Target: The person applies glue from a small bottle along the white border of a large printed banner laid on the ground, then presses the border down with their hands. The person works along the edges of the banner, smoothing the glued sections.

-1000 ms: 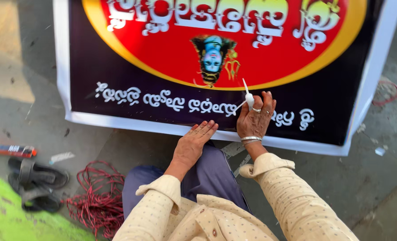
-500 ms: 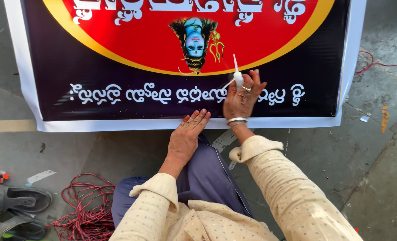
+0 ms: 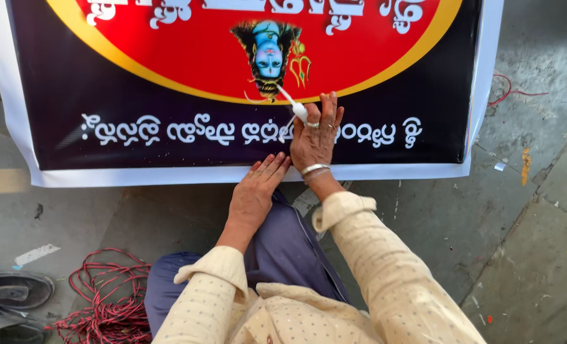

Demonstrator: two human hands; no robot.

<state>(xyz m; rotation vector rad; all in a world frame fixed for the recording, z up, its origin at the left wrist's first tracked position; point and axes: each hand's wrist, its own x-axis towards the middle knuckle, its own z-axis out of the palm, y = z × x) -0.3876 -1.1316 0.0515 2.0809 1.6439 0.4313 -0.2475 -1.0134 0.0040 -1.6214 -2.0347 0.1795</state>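
A coil of red wire [image 3: 105, 306] lies on the floor at my left. My left hand [image 3: 254, 191] rests flat, fingers together, at the banner's [image 3: 168, 83] white lower edge. My right hand [image 3: 315, 137] pinches a small white tool [image 3: 296, 108] over the banner's dark part.

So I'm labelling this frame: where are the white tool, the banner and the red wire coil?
white tool [image 3: 299, 111], head view, its bulb-shaped body.
banner [image 3: 168, 172], head view, white lower border.
red wire coil [image 3: 105, 306], head view, middle loops.
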